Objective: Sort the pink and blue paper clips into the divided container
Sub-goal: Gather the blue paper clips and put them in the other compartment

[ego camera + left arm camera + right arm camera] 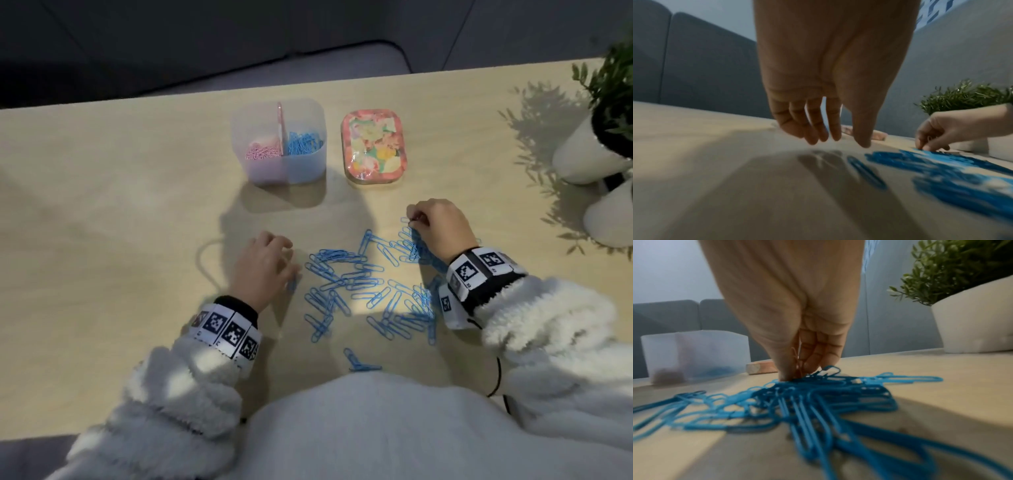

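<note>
A translucent divided container [239,137] stands at the table's far middle, with pink clips [261,151] in its left half and blue clips [303,141] in its right. Several loose blue paper clips [359,284] lie scattered between my hands. My left hand [291,260] hovers just left of the pile with relaxed fingers and holds nothing; a single blue clip [865,173] lies under its thumb. At the pile's far right corner my right hand [797,374] has its fingertips down on the table, and a thin pink clip [796,353] is pinched between thumb and fingers.
A floral tin [372,144] sits right of the container. Two white pots with green plants [589,150] stand at the right edge. A grey sofa [694,65] lies beyond the table's far edge. My fleece sleeves cover the near edge.
</note>
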A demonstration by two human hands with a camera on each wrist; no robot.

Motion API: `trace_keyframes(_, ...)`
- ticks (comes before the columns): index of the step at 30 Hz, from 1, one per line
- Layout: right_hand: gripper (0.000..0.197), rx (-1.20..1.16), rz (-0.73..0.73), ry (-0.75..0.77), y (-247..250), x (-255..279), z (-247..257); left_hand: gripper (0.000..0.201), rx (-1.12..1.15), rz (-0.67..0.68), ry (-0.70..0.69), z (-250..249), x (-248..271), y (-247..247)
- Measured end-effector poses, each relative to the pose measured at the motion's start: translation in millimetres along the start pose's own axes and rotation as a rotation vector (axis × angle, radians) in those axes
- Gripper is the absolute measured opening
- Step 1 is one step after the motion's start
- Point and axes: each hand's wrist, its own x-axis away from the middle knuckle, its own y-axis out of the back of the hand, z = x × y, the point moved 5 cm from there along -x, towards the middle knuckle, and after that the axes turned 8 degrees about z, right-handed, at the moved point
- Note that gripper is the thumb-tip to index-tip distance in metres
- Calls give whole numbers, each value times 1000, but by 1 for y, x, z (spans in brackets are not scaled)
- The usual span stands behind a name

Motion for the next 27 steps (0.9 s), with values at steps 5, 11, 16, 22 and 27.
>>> trace_keyframes(5, 14, -124, 78, -41, 7, -4, -6, 21, 143, 54, 28, -11, 10, -18)
trace_keyframes(11, 16, -408, 20, -158, 19, -14, -25, 33, 118, 78, -92, -28, 11, -28)
trace_keyframes(16, 22, -387, -89, -177, 29, -19, -29, 114, -114, 198, -75, -34, 26, -40)
trace_keyframes(22, 14, -63, 1, -18, 5, 1, -9, 103, -152, 188, -14, -31, 41, -48)
trace_keyframes(27, 18, -34, 52, 95, -31, 16, 42, 66, 39, 178, -116, -36, 23, -44)
